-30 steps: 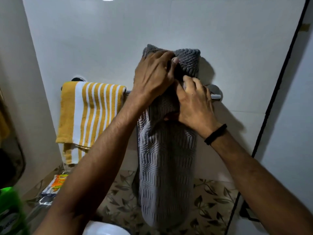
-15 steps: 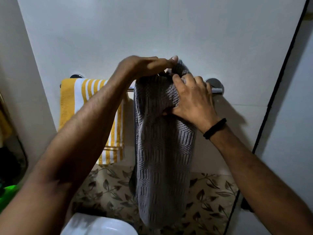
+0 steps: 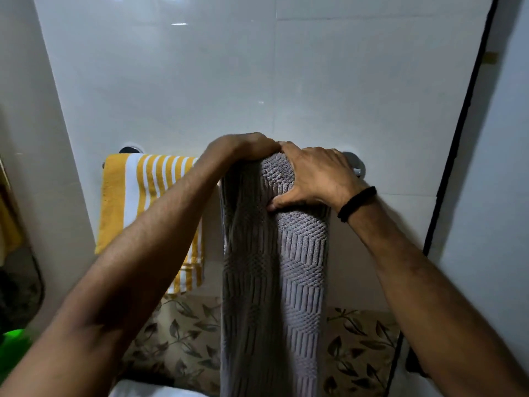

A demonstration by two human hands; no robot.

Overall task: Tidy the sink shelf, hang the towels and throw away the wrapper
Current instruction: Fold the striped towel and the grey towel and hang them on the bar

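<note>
A grey textured towel (image 3: pixel 289 282) hangs folded over the chrome towel rail (image 3: pixel 353 164) on the white tiled wall. My left hand (image 3: pixel 246 146) reaches over the top of the towel at the rail, fingers curled down behind it. My right hand (image 3: pixel 315 176) grips the towel's upper front, thumb pressed into the fabric, a black band on its wrist. A yellow and white striped towel (image 3: pixel 143 202) hangs on the rail's left part, partly behind my left forearm.
A band of leaf-patterned tiles (image 3: pixel 360 348) runs below the towels. Something white (image 3: pixel 137 392) shows at the bottom edge. A green object (image 3: pixel 14 342) glows at lower left. A black-edged panel (image 3: pixel 458 156) stands to the right.
The grey towel's raised top end has been brought down over the rail. Both hands have settled at rail height on top of the towel, and the view has tilted upward.
</note>
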